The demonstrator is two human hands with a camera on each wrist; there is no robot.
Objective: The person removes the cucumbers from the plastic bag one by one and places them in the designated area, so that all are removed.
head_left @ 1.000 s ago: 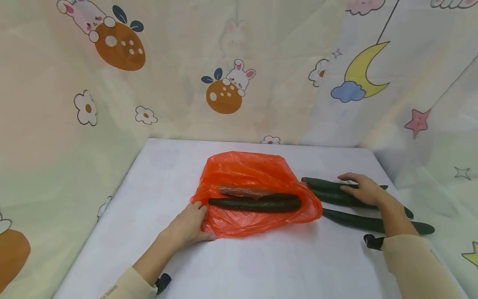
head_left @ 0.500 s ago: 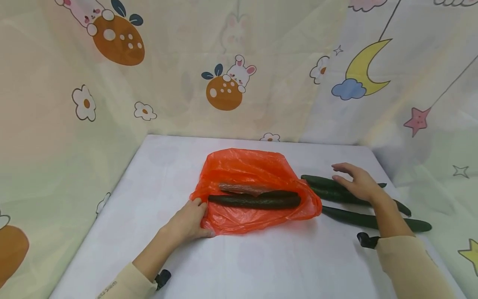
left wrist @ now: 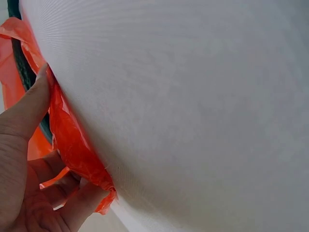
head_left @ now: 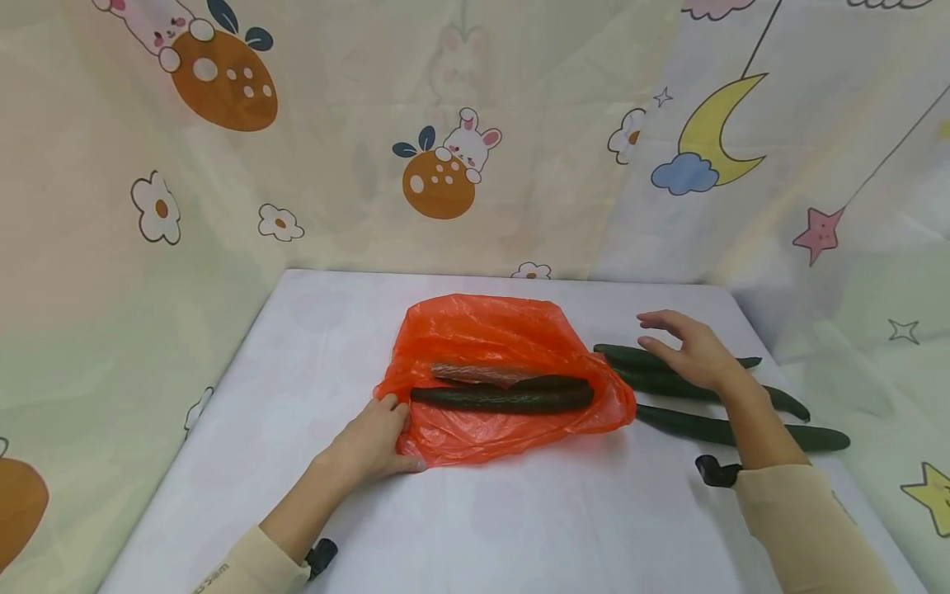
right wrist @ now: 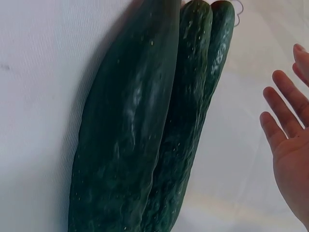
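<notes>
My left hand (head_left: 374,437) grips the left edge of a thin red plastic bag (head_left: 486,330); in the left wrist view its thumb and curled fingers hold the crinkled plastic (left wrist: 72,140). On the bag's open part lies a dark green cucumber (head_left: 505,402), with a second cucumber (head_left: 555,383) behind it, partly under the plastic. My right hand (head_left: 690,351) hovers with spread, relaxed fingers over the cucumbers to the right of the bag. Those are a front cucumber (head_left: 686,424) and two close together behind it. The right wrist view shows all three, the nearest cucumber (right wrist: 120,140) largest, apart from the hand.
A white table (head_left: 519,528) carries everything. Behind and beside it hangs a printed cloth (head_left: 341,165) with rabbits, flowers and a moon. A small black wrist camera (head_left: 716,472) sticks out at the right sleeve, another camera (head_left: 322,558) at the left.
My right hand has lifted off the rear cucumbers and moved left and away from me, its fingers loose. My left hand stays at the bag's edge. The head view has shifted slightly.
</notes>
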